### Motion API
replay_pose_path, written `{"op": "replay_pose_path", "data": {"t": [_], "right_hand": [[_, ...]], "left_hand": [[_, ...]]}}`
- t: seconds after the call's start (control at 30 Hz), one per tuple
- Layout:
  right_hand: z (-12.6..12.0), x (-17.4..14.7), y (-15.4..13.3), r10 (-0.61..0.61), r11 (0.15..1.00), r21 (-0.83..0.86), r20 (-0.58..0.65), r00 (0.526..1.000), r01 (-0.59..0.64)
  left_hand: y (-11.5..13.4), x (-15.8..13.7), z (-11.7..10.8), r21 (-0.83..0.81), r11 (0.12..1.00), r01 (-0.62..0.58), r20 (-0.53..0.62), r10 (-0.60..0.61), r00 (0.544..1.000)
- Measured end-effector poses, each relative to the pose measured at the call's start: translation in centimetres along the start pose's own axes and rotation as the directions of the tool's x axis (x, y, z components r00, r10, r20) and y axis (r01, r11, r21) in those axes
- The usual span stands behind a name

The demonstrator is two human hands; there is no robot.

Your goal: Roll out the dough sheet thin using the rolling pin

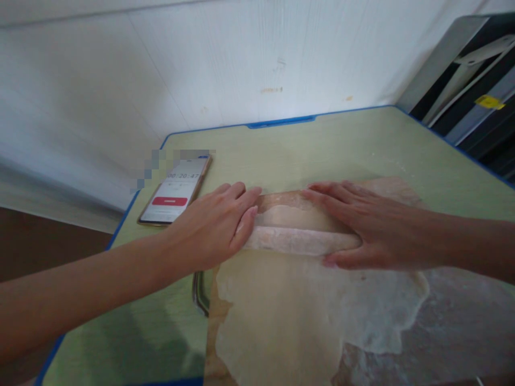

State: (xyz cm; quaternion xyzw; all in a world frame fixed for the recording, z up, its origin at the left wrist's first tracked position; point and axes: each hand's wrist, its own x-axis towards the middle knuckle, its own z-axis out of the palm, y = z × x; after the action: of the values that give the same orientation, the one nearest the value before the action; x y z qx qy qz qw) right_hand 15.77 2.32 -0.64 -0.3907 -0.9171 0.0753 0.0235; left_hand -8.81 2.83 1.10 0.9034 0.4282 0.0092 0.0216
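A flour-dusted rolling pin [293, 240] lies across a thin, wide sheet of dough [277, 311] with ragged edges. My left hand [229, 222] is closed over the pin's left end, hiding that end. Over the right end rests my right hand [358, 225], its fingers stretched forward past the pin and its thumb on the near side. Underneath the dough is a floured wooden board [219, 321]; a strip of it shows beyond the pin too. A metal handle [198, 292] sticks out at the board's left edge.
The board lies on a light green table [132, 316] with a blue rim. A phone showing a timer [177, 187] lies at the back left, close to my left forearm. A white wall [225, 69] rises behind, and a dark framed object [475, 80] stands at the right.
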Motion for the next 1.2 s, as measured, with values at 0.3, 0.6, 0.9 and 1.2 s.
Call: {"op": "replay_pose_path", "data": {"t": [0.3, 0.6, 0.9, 1.2], "right_hand": [[-0.4, 0.6, 0.5, -0.012, 0.999, 0.053, 0.007, 1.000, 0.012], [-0.5, 1.2, 1.0, -0.031, 0.997, 0.077, 0.003, 1.000, 0.030], [-1.1, 1.8, 1.2, -0.031, 0.996, 0.089, 0.001, 1.000, 0.031], [-1.4, 2.8, 1.8, -0.065, 0.969, 0.241, 0.003, 0.998, 0.063]], "left_hand": [[0.0, 0.9, -0.1, 0.027, 0.998, 0.049, 0.016, -0.050, 0.999], [-0.6, 2.1, -0.2, 0.021, 0.996, 0.087, 0.008, -0.088, 0.996], [-1.0, 3.3, -0.4, 0.090, 0.977, 0.195, 0.069, -0.201, 0.977], [-1.6, 4.6, -0.1, 0.106, 0.948, 0.301, 0.062, -0.308, 0.949]]}}
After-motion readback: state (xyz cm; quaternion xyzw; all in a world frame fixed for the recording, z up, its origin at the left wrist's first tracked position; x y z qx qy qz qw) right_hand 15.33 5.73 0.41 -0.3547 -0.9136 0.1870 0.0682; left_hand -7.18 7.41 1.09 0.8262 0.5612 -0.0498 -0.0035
